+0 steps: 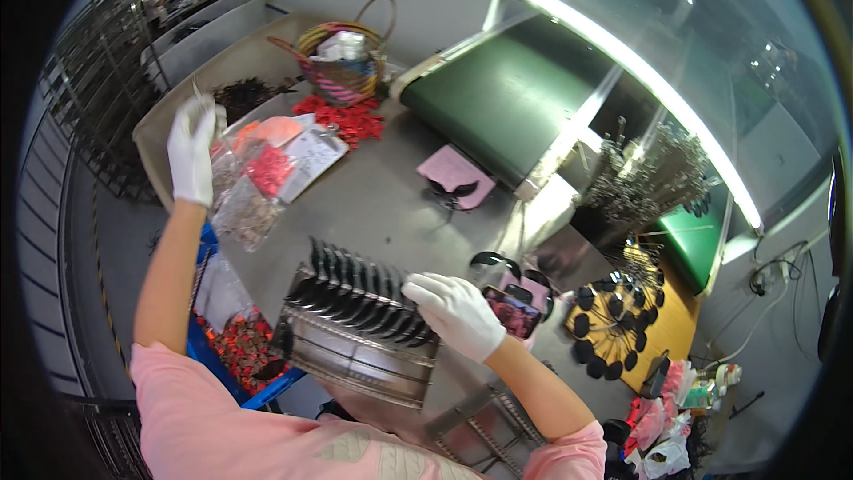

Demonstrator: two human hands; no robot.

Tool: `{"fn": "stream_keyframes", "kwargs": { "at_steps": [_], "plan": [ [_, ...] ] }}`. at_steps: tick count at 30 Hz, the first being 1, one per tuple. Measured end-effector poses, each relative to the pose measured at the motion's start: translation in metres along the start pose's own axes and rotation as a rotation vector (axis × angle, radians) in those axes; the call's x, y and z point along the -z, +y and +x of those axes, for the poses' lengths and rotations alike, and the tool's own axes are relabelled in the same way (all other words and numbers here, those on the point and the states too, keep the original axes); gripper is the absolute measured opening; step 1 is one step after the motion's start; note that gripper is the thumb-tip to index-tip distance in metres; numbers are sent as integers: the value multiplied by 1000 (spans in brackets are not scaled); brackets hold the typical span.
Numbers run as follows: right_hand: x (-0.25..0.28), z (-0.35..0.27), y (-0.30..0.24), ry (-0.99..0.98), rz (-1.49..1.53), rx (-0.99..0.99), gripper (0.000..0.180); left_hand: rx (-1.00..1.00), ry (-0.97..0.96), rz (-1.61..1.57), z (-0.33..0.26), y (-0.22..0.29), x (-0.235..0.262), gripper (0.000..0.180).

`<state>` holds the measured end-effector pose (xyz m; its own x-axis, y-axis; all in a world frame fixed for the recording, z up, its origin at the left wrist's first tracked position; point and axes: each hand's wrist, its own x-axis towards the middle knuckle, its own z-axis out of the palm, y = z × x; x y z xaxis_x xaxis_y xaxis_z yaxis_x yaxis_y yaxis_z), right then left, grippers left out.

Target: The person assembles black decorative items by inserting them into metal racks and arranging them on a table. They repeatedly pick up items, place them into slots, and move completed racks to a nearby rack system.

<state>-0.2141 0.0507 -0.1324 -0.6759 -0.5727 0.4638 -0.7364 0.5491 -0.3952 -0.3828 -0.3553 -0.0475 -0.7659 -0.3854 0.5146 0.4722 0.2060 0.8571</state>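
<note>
My left hand [191, 147], in a white glove, is raised at the far left beside a beige bin [153, 129] with dark thin pieces in it. Its fingers are blurred, and I cannot tell whether they pinch anything. In front of me a metal rack [351, 360] sits tilted, with a row of black curved, blade-like pieces [360, 298] standing along its upper part. My right hand [455, 313], also gloved, is closed at the right end of that row, gripping the rack's end; its palm side is hidden.
Bags of small parts [267, 169] and red pieces [346, 120] lie at the left, before a woven basket [346, 71]. A blue crate [240, 382] is by my left side. A green conveyor belt [506, 93] is behind; a phone [511, 311] and black discs on wires [613, 320] are at the right.
</note>
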Motion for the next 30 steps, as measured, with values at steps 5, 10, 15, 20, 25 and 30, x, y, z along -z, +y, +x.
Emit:
{"fn": "stream_keyframes", "kwargs": {
  "at_steps": [5, 10, 15, 20, 25, 30],
  "plan": [
    [-93, 73, 0, -266, -93, 188, 52, 221, 133, 169, -87, -85, 83, 13],
    [-136, 106, 18, -423, -185, 220, 58, 454, -80, 83, -193, -162, 64, 9],
    [-144, 107, 24, -463, -120, 263, 56, 759, 301, -258, -213, -203, 66, 10],
    [-142, 114, 7, -562, -149, 311, 62, 847, 238, -266, -213, -204, 78, 12],
    [-140, 117, -5, -594, -112, 301, 71, 837, 257, -244, -221, -189, 79, 13],
    [-142, 119, -7, -653, -100, 298, 75, 907, 306, -286, -224, -185, 78, 12]
  ]
}}
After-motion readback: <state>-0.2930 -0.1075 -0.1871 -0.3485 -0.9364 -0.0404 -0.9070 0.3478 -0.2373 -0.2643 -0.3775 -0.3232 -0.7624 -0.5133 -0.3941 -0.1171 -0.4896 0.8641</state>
